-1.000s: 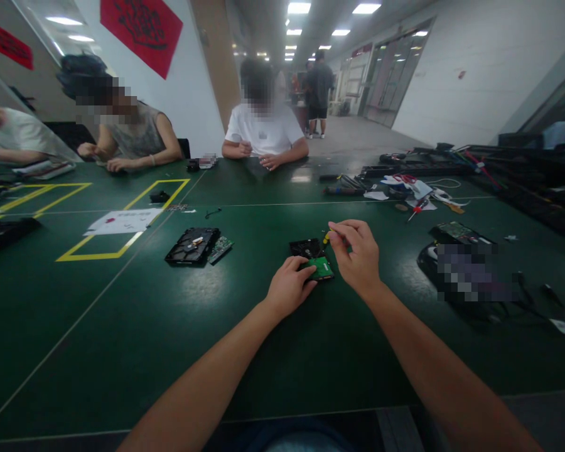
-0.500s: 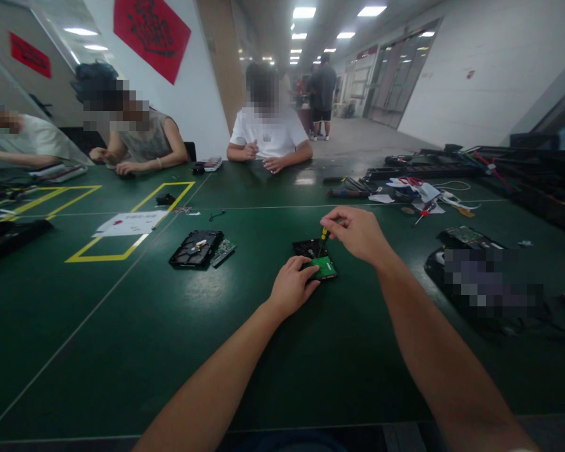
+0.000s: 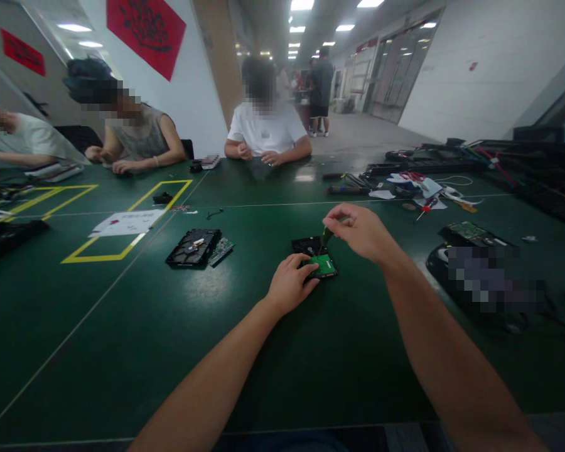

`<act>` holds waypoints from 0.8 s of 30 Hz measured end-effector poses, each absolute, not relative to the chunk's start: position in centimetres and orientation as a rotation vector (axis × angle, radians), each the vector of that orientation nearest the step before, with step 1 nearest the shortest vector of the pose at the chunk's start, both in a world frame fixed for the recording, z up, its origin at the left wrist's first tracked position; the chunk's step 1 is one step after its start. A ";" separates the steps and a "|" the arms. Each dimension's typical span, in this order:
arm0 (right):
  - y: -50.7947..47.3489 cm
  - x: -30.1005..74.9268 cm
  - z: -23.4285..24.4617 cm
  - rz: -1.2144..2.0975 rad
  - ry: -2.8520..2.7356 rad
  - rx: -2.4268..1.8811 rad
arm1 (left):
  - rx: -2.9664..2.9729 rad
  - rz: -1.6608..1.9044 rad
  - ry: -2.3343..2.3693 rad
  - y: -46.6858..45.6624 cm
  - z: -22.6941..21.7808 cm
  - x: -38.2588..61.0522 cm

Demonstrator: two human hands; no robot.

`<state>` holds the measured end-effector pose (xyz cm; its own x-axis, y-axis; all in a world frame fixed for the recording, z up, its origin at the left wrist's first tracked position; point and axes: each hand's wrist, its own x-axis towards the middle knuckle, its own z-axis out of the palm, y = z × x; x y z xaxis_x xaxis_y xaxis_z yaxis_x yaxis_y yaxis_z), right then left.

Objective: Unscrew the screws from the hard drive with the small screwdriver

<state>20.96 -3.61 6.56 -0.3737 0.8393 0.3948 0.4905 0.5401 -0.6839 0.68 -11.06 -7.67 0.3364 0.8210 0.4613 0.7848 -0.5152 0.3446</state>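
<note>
A hard drive (image 3: 306,247) with a black body lies on the green table in front of me. On its near half is a green circuit board (image 3: 326,266). My left hand (image 3: 292,280) is closed on the drive's left side, fingers and thumb pressing on the board's edge. Above the drive, my right hand (image 3: 358,230) pinches the handle of a screwdriver (image 3: 326,238), dark with a touch of yellow. The screwdriver stands nearly upright, its shaft pointing down at the board's far edge. Whether the tip sits in a screw is too small to tell.
To the left lie another black drive (image 3: 195,247) and a loose circuit board (image 3: 222,251). A paper sheet (image 3: 127,222) lies beyond. Tools and cables (image 3: 414,186) cover the far right, near a red screwdriver (image 3: 425,210). A black device (image 3: 445,276) is at right. A person (image 3: 267,132) sits opposite.
The screwdriver's handle shows a darker side than before, as if turned in my right fingers. My left hand stays on the drive. The whole view has shifted slightly.
</note>
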 end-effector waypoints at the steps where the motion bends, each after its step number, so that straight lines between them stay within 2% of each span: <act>1: -3.7 20.9 6.5 0.593 -2.057 -1.060 | 2.520 0.918 1.530 -11.1 -7.7 0.7; 8: -3.7 20.0 5.6 0.831 -1.991 -0.958 | 2.521 0.895 1.562 -11.3 -7.9 0.9; 13: -3.3 20.0 5.6 0.874 -1.949 -1.000 | 2.524 0.906 1.540 -11.4 -7.9 0.8; 24: -3.9 20.2 6.3 0.614 -1.973 -1.222 | 2.509 0.964 1.527 -11.2 -8.0 0.9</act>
